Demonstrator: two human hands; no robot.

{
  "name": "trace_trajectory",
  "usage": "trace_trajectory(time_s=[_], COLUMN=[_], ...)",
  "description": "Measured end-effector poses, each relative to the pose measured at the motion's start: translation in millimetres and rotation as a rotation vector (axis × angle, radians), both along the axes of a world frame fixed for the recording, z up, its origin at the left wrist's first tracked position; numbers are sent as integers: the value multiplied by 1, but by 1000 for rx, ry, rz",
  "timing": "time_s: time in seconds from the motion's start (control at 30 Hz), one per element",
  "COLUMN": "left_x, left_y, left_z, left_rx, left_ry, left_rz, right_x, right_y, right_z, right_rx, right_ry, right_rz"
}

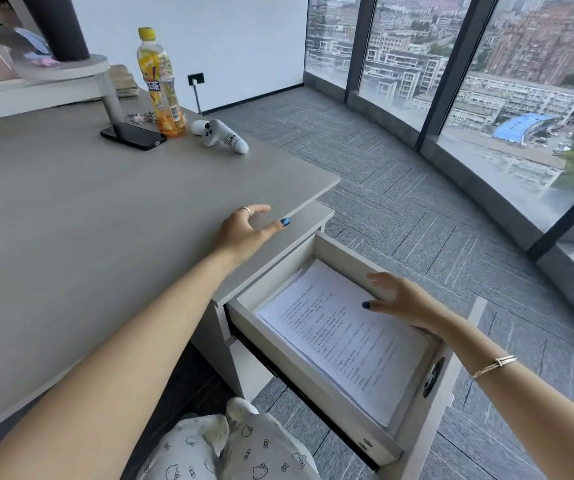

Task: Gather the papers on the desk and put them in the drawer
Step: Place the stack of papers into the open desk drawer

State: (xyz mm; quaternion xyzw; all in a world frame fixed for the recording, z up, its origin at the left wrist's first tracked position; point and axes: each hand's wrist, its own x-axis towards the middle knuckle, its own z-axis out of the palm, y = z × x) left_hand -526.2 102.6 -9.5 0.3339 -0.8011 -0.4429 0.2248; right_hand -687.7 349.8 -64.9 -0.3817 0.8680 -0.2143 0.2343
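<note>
A stack of printed white papers [341, 344] lies flat inside the pulled-out grey drawer [299, 368] at the desk's right end. My right hand [403, 299] hovers over the far right edge of the stack, fingers spread, holding nothing. My left hand [247, 226] rests near the right edge of the grey desk [88, 209], fingers apart and empty. No loose papers show on the desk top.
At the back of the desk stand a yellow drink bottle [162, 84], a black phone [133, 136] under a monitor stand, and a white controller [221, 135]. Grey carpet and tall windows lie to the right. My lap is below the drawer.
</note>
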Motion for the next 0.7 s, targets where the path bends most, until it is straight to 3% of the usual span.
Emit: trace_trajectory(time_s=[0.37,0.7], left_x=[-1,-6], left_y=[2,1], left_z=[-1,-4], left_rx=[5,8], left_ry=[22,27], left_rz=[12,38], right_x=[41,43], right_y=[80,13], right_z=[-36,-42], right_rx=[-228,-366], right_ry=[198,202], right_rz=[-83,-75])
